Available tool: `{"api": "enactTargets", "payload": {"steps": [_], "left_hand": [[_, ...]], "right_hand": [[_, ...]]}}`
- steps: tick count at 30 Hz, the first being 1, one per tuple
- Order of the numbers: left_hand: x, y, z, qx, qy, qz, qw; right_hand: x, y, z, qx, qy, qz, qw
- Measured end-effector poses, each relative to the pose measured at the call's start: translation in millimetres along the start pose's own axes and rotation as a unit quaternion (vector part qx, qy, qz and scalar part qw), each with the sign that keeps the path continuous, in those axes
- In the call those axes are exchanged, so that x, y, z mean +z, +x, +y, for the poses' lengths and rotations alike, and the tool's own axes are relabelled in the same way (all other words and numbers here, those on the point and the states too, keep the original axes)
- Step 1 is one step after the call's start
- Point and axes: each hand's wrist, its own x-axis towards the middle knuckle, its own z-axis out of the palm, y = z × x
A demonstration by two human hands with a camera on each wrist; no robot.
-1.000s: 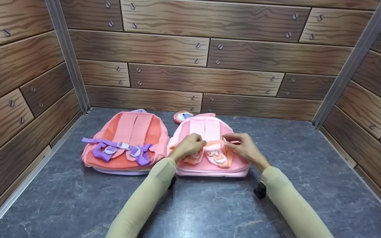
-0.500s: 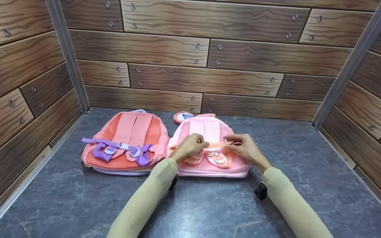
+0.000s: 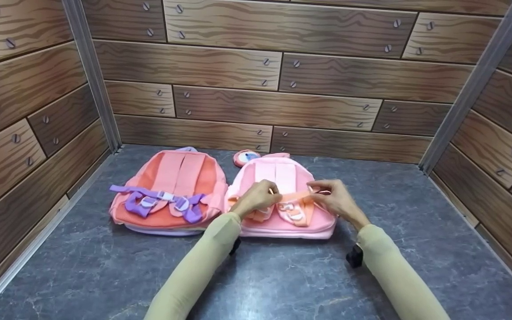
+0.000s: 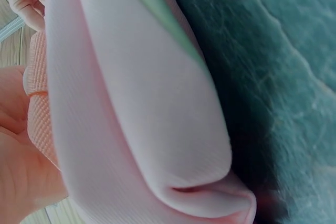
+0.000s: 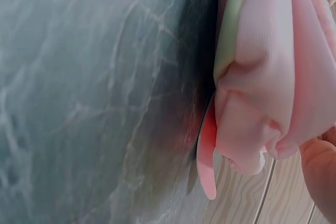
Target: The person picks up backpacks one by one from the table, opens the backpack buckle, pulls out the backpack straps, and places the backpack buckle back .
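A light pink backpack (image 3: 278, 229) lies on the grey tabletop with its shoulder-strap side up. Across its lower half runs an orange strap (image 3: 295, 195). My left hand (image 3: 256, 198) pinches this strap near the bag's middle, and my right hand (image 3: 338, 202) pinches it farther right. Between the hands the strap is drawn out straight. Below it, orange webbing with white buckles (image 3: 292, 213) lies on the bag. In the left wrist view the bag's pink side (image 4: 142, 87) covers much of the picture, with ribbed orange webbing (image 4: 39, 77) beside the left palm.
To the left a coral backpack (image 3: 211, 195) touches the pink one; its purple straps (image 3: 187, 209) and pale buckles lie on top. A round red-and-white piece with a blue spot (image 3: 246, 157) pokes out behind the pink bag. Wood-patterned walls (image 3: 220, 102) enclose the tabletop.
My right hand has moved slightly right, and the orange strap between the hands now shows a longer stretch. My left hand has shifted a little to the right. Both backpacks stay in place.
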Motion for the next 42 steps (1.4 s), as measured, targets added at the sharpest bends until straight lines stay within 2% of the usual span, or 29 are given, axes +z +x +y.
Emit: {"api": "enactTargets", "payload": {"steps": [8,14,20,26,37,42], "left_hand": [[1.7,0.4,0.3,0.01,0.007,0.008,0.9999],[4.0,0.9,1.8,0.008,0.022,0.022,0.9995],[7.1,1.2,4.2,-0.015,0.022,0.028,0.9993],[10.3,2.9,5.0,-0.038,0.027,0.032,0.9984],[10.7,1.6,6.6,-0.034,0.042,0.039,0.9978],[8.9,1.3,6.3,-0.035,0.022,0.038,0.9984]], "right_hand": [[0,3,1,0.004,-0.018,0.02,1.0],[0,9,1,-0.014,-0.02,0.025,0.999],[1,15,3,-0.027,-0.018,0.014,0.999],[1,16,7,-0.013,-0.029,0.003,0.999],[5,15,10,0.017,-0.04,-0.008,0.999],[4,14,10,0.033,-0.024,-0.014,0.999]]}}
